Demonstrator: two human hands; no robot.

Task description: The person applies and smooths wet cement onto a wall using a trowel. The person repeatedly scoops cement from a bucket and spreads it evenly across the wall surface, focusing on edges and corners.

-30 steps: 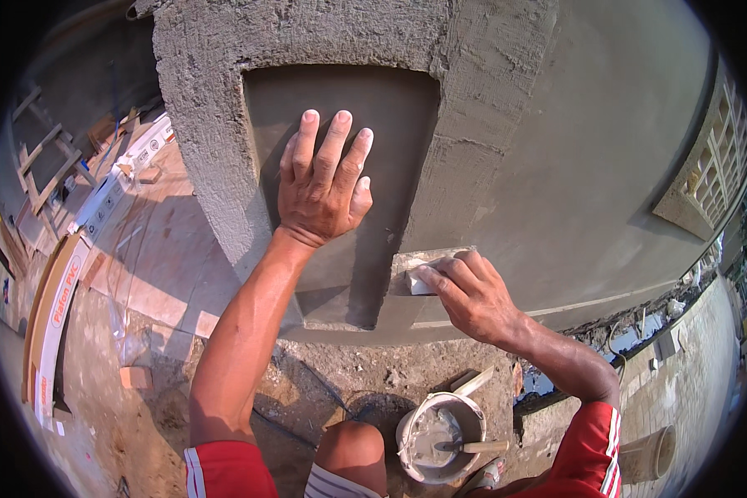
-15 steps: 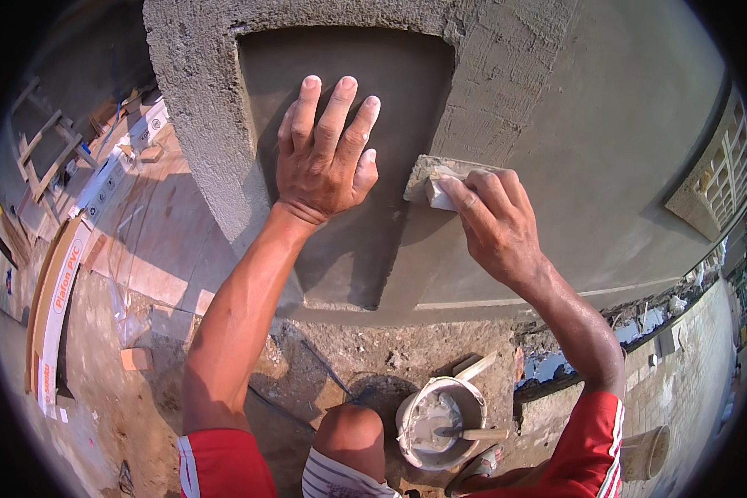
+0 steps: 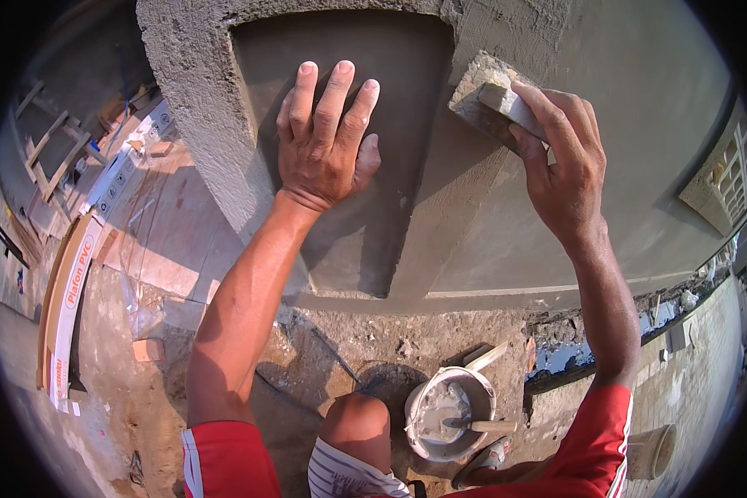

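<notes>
My left hand (image 3: 324,141) lies spread on the dark, smooth back of the recessed panel (image 3: 340,241), fingers pointing up. My right hand (image 3: 566,158) grips the pale handle of a small flat float (image 3: 473,95), held at the wall beside the recess's upper right edge. Rough, pale render (image 3: 187,91) frames the recess on the left and top; the plaster (image 3: 639,166) to the right is grey and smoother.
Below are a bucket of slurry (image 3: 430,436) with a trowel (image 3: 494,426), a brick piece (image 3: 148,349) and a water-filled trench (image 3: 556,358). Long cartons (image 3: 66,324) and a wooden frame (image 3: 56,168) stand left. A grille block (image 3: 726,178) is on the wall at far right.
My right hand with the float has climbed along the recess's right edge and tilted. My left hand appears higher in view, still spread on the panel.
</notes>
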